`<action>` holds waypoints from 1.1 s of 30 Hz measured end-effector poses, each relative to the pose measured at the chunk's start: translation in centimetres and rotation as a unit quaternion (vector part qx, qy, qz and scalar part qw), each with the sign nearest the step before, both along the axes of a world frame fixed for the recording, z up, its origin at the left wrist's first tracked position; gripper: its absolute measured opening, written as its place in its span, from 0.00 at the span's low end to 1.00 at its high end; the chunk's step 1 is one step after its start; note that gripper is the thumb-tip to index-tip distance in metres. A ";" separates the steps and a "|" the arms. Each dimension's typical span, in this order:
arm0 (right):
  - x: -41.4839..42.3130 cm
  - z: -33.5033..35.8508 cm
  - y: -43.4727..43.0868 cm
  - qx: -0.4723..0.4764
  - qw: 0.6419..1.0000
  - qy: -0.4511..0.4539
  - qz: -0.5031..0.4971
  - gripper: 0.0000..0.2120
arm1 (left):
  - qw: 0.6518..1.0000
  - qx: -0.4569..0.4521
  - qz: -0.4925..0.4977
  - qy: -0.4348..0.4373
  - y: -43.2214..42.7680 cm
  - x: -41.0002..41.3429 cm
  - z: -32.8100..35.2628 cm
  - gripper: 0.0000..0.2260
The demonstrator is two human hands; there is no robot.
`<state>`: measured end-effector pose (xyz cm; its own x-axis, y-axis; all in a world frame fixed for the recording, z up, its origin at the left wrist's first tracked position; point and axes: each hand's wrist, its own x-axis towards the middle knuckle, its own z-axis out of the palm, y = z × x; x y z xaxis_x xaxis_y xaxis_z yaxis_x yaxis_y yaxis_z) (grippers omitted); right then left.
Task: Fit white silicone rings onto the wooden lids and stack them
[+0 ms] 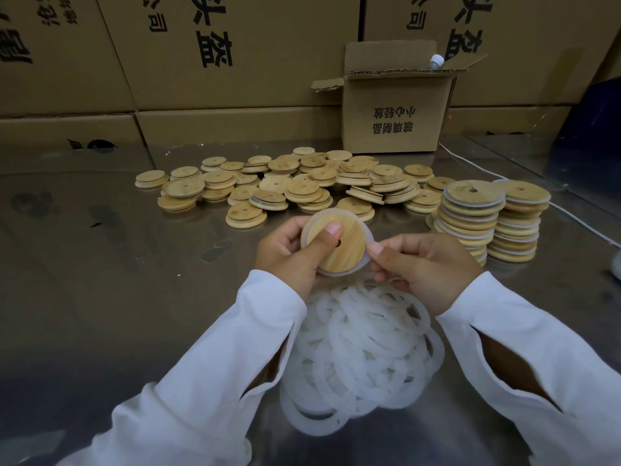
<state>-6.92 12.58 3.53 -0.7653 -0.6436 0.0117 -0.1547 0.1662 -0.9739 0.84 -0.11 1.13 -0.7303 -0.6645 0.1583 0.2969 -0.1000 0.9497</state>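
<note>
My left hand point(289, 255) grips a round wooden lid point(346, 245) with a small hole, thumb pressed across its face. A white silicone ring point(364, 227) runs around the lid's rim. My right hand point(426, 267) pinches that ring at the lid's right edge. Below my hands lies a heap of loose white silicone rings point(363, 358). A spread pile of bare wooden lids point(289, 188) covers the table behind. At the right stand two stacks of ringed lids point(470, 220) side by side.
The metal table point(117, 280) has dark smudges at the left. An open cardboard box point(393, 119) stands at the back with a bottle cap point(436, 60) showing. Large cartons wall off the rear. A white cable point(578, 216) runs along the right.
</note>
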 end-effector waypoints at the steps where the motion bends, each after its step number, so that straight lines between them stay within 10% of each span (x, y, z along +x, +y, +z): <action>1: 0.0 0.0 0.0 0.005 1.000 0.006 0.000 0.06 | 1.000 -0.003 0.004 0.001 0.0 0.0 0.0 0.03; 10: 0.5 -0.4 -0.1 0.001 0.989 0.139 -0.046 0.06 | 1.000 -0.001 0.007 0.013 0.2 0.0 -0.2 0.06; 21: 0.1 -0.4 -0.2 -0.081 0.996 0.018 -0.038 0.04 | 0.988 0.140 -0.058 0.042 0.4 -0.2 0.1 0.07; 33: -0.9 -1.2 -0.5 -0.088 0.995 0.002 -0.038 0.04 | 0.996 0.070 -0.050 -0.012 0.5 -0.1 0.0 0.07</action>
